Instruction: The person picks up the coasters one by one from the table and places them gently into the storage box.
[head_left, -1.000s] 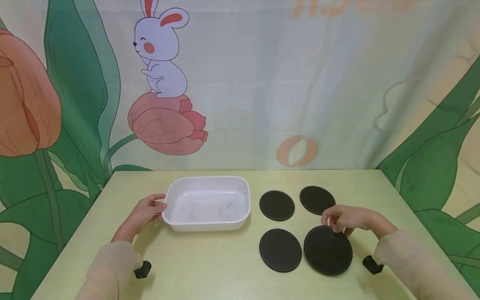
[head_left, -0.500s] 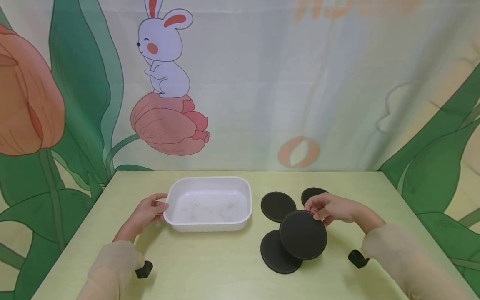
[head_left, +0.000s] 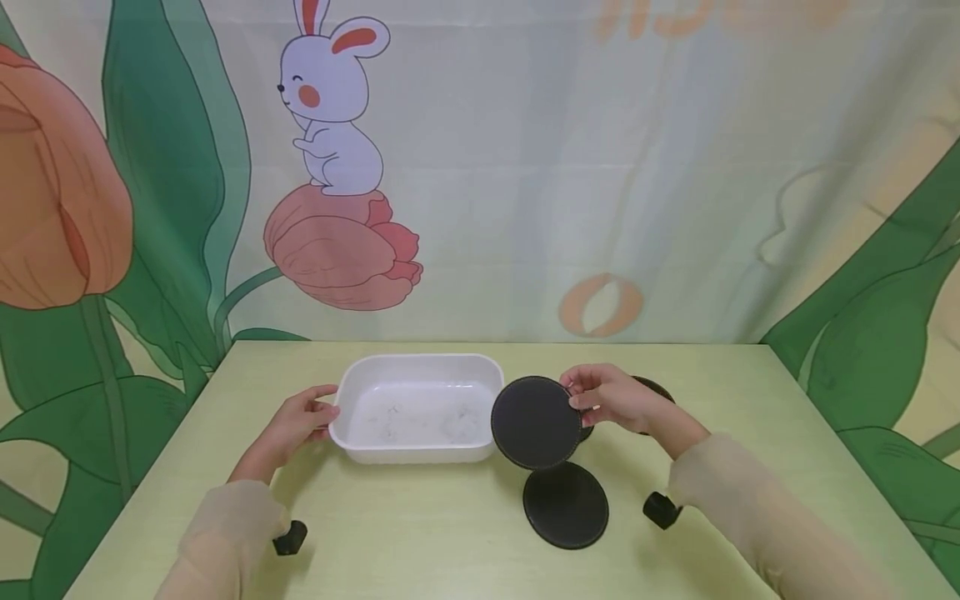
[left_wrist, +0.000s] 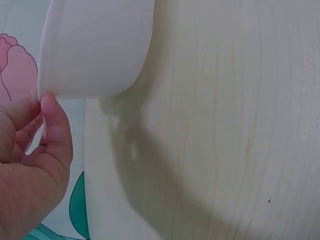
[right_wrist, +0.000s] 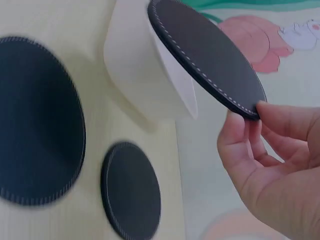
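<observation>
A round black coaster (head_left: pixel 536 422) with pale edge stitching is pinched at its rim by my right hand (head_left: pixel 611 398). It hangs in the air just right of the white rectangular dish (head_left: pixel 416 455), whose right edge it overlaps in the head view. In the right wrist view, thumb and fingers grip the coaster (right_wrist: pixel 210 55) from both faces. My left hand (head_left: pixel 297 423) holds the dish's left rim between thumb and fingers. The left wrist view shows the thumb against the dish's wall (left_wrist: pixel 100 47).
One black coaster (head_left: pixel 566 505) lies nearer the front of the table (head_left: pixel 390 533). Another coaster (head_left: pixel 587 433) is mostly hidden behind the held one, and a third (head_left: pixel 654 387) is partly covered by my right hand. A printed curtain (head_left: pixel 510 167) hangs behind the table.
My right hand has lifted the front-right coaster off the table and carried it left, toward the dish. The left hand keeps its hold on the rim.
</observation>
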